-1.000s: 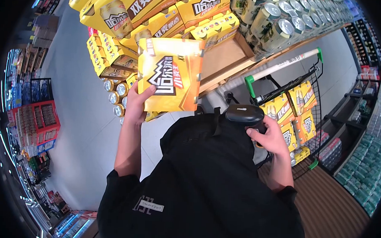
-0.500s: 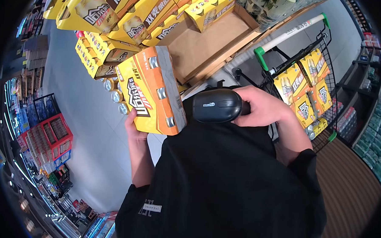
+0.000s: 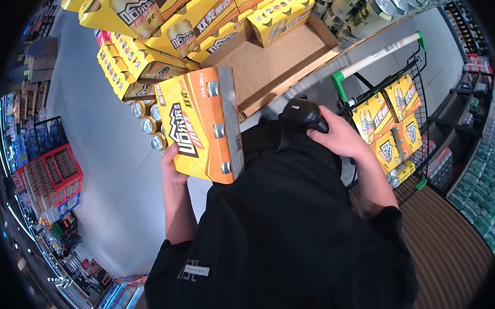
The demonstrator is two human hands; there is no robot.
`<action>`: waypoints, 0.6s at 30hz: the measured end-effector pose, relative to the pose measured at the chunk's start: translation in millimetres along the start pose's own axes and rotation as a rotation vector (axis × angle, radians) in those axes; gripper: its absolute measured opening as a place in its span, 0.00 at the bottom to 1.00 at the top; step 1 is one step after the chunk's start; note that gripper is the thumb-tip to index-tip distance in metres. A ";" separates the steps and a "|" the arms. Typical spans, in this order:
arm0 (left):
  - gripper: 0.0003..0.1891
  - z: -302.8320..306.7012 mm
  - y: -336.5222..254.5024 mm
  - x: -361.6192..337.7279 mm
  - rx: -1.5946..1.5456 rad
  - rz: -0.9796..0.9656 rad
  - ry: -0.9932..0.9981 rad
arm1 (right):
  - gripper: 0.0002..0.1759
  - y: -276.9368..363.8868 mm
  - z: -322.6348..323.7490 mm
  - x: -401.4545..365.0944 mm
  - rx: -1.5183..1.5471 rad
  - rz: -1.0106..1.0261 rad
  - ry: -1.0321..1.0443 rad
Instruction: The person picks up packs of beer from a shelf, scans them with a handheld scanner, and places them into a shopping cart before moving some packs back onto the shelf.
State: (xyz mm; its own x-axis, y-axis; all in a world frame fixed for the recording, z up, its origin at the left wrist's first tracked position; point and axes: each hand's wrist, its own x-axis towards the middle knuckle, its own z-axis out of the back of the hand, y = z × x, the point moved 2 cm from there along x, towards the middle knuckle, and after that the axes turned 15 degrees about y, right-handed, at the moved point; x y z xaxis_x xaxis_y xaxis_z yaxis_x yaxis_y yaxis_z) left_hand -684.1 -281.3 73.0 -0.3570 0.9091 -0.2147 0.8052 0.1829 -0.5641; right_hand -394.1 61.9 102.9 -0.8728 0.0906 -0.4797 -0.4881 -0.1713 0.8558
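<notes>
A yellow and orange carton of cans [image 3: 196, 124] is tilted in front of my body, with can ends showing along its sides. My left hand [image 3: 174, 165] grips its lower left edge, thumb on the printed face. To the right, my right hand [image 3: 339, 135] is closed around the handle of a black handheld scanner [image 3: 302, 114], whose rounded head points away to the left. The scanner is apart from the carton, near the front of my black clothing.
Yellow cartons [image 3: 181, 35] are stacked at the upper left beside a cardboard tray [image 3: 262, 67]. A shopping cart [image 3: 420, 115] with more yellow cartons stands at the right. Shelves [image 3: 461, 130] line the far right; a red crate [image 3: 64, 168] is at the left.
My right hand has moved the scanner up and to the right, away from the carton, and its head has turned. The carton has shifted slightly and stays in my left hand.
</notes>
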 end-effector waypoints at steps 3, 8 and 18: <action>0.37 -2.6 -2.4 4.7 0.019 0.012 -0.006 | 0.28 -61.8 -21.9 5.8 -0.390 -0.332 -0.100; 0.38 -19.7 -6.4 17.2 0.052 0.050 0.072 | 0.23 -123.8 -31.6 17.4 -0.501 -0.719 -0.051; 0.51 -39.3 -15.8 33.6 0.254 0.124 0.060 | 0.19 -85.6 -26.9 13.8 -0.476 -1.056 0.298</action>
State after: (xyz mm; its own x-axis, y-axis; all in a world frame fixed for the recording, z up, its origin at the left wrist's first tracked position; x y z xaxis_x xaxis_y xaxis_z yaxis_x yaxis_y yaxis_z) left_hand -690.2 -238.9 106.1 -0.2285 0.9405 -0.2516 0.6937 -0.0240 -0.7198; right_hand -364.3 51.4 17.7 0.0244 0.1851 -0.9824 -0.8576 -0.5011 -0.1157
